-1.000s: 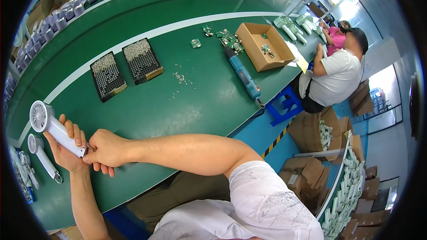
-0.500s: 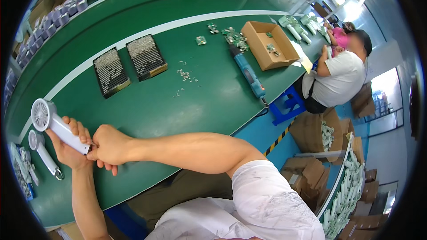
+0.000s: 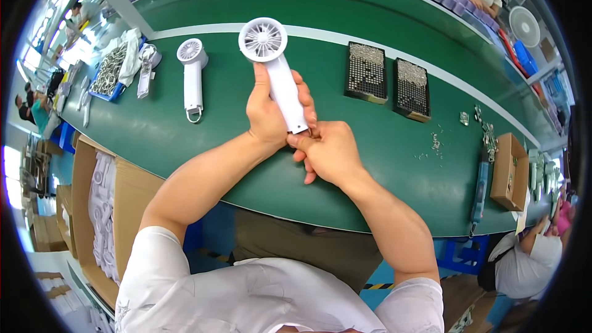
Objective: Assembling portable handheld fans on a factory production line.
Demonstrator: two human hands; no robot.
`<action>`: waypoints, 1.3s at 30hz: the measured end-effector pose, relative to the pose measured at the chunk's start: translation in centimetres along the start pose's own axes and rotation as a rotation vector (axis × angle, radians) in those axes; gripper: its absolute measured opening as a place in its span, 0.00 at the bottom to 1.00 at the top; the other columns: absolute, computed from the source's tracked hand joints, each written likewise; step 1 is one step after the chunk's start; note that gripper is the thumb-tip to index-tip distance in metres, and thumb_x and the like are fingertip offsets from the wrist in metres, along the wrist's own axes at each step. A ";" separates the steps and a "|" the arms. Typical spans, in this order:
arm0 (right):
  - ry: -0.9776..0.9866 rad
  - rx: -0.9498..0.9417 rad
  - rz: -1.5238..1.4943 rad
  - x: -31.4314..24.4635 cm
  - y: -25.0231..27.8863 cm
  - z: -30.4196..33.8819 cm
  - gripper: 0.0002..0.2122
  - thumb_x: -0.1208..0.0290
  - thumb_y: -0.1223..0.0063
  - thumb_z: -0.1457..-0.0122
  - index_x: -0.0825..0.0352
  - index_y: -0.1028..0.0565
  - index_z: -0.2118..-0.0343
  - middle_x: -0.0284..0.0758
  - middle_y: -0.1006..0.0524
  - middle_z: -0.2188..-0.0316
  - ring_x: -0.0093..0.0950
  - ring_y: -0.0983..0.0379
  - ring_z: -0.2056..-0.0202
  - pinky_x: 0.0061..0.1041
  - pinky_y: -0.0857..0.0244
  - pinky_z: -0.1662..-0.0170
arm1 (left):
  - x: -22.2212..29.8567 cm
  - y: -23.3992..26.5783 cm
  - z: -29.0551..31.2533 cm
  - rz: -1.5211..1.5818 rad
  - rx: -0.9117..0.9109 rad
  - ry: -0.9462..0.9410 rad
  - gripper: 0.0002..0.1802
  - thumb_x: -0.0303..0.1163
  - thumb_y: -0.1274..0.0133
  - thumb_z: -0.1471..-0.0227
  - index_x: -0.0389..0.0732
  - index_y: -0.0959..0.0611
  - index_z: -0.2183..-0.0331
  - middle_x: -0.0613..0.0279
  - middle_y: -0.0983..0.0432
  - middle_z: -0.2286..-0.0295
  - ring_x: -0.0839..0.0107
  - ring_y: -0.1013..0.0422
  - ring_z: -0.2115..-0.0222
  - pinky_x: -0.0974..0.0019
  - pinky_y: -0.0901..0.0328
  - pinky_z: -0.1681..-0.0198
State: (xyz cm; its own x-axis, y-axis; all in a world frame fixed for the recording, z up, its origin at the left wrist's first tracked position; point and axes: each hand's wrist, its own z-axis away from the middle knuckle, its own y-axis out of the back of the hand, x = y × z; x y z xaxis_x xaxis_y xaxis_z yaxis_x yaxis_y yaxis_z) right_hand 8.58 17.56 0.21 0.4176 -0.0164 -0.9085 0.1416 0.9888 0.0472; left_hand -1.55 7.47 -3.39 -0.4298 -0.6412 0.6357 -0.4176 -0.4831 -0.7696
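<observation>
A white handheld fan [image 3: 271, 61] with a round grille head is held upright over the green table [image 3: 185, 142]. My left hand [image 3: 266, 111] is wrapped around its handle. The fingers of my right hand [image 3: 327, 151] pinch at the bottom end of the handle. A second white fan [image 3: 192, 71] lies flat on the table to the left, grille end away from me.
Two black trays [image 3: 365, 71] of small metal parts sit to the right. An electric screwdriver [image 3: 480, 191] and an open cardboard box [image 3: 510, 172] lie further right. A blue bin [image 3: 111, 71] stands at left, a carton of white parts [image 3: 102, 203] below it. Other people work nearby.
The view has swung left, so the fan and both hands now sit in the middle of the picture. The fan is raised more upright and my grip on it is unchanged.
</observation>
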 end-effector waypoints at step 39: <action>0.157 -0.017 -0.093 0.3 -0.3 0.3 0.09 0.73 0.39 0.42 0.77 0.21 0.71 0.37 0.22 0.80 0.20 0.28 0.86 0.23 0.30 0.85 | 0.9 -0.1 -0.4 -0.069 -0.079 -0.132 0.43 0.72 0.76 0.41 0.40 0.26 0.68 0.62 0.30 0.77 0.66 0.27 0.80 0.52 0.27 0.68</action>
State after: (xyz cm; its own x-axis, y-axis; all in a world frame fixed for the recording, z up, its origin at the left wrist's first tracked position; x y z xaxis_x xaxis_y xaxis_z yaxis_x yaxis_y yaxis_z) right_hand 8.93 17.21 0.08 0.2584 -0.0855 -0.9622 0.1573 0.9865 -0.0454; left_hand -2.25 7.22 -2.72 -0.2910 -0.6831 0.6698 -0.5069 -0.4837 -0.7135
